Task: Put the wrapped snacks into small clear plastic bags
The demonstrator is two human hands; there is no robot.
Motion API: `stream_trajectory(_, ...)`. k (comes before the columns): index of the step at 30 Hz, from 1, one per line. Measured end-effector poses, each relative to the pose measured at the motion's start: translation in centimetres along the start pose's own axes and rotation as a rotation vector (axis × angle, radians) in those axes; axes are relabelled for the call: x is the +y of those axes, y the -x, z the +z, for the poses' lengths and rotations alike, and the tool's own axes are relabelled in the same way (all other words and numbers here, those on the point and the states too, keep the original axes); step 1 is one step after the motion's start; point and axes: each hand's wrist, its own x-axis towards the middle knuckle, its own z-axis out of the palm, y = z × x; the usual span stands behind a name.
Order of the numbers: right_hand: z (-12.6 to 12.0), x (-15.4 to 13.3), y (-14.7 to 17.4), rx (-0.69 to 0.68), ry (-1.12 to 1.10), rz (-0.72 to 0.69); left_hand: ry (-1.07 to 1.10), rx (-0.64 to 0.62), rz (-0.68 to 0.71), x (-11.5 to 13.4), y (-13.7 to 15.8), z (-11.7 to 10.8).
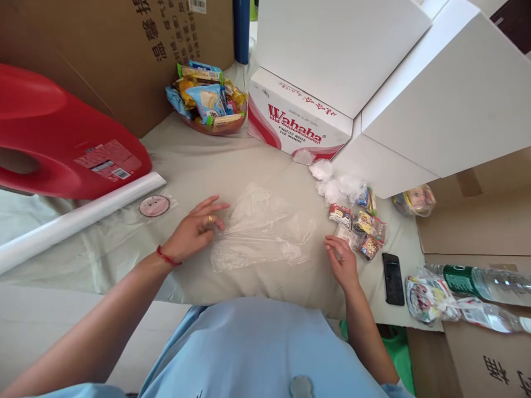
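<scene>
A thin clear plastic bag (265, 229) lies flattened and wrinkled on the cloth-covered table in front of me. My left hand (194, 229) rests at the bag's left edge, fingers apart and nothing held; whether the fingertips touch the plastic I cannot tell. To the right of the bag is my right hand (342, 260), its fingers loosely extended and holding nothing that shows. Just beyond it sits a small pile of wrapped snack packets (369, 226). Several crumpled clear plastic bags (338, 182) lie behind those packets.
A snack-filled basket (213, 127) and a Wahaha water carton (298, 121) stand at the back. White boxes (440, 83) rise at right. A red jug (62, 132) and a white roll (83, 218) lie left. The phone (392, 279) and bottles (489, 283) are right.
</scene>
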Motion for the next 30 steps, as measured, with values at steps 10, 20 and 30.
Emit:
stream_trajectory(10, 6.6, -2.1, -5.4, -0.282, 0.221, -0.070, -0.199, -0.210, 0.363, 8.3, 1.2, 7.7)
stream_trajectory(20, 3.8, 0.1, -13.1, -0.029, 0.220, -0.057, -0.072, -0.343, 0.416, 7.4, 6.3, 6.9)
stream_trajectory(30, 8.2, -11.3, -1.2, -0.386, -0.141, -0.606, -0.194, 0.319, -0.116, 1.7, -8.6, -1.3)
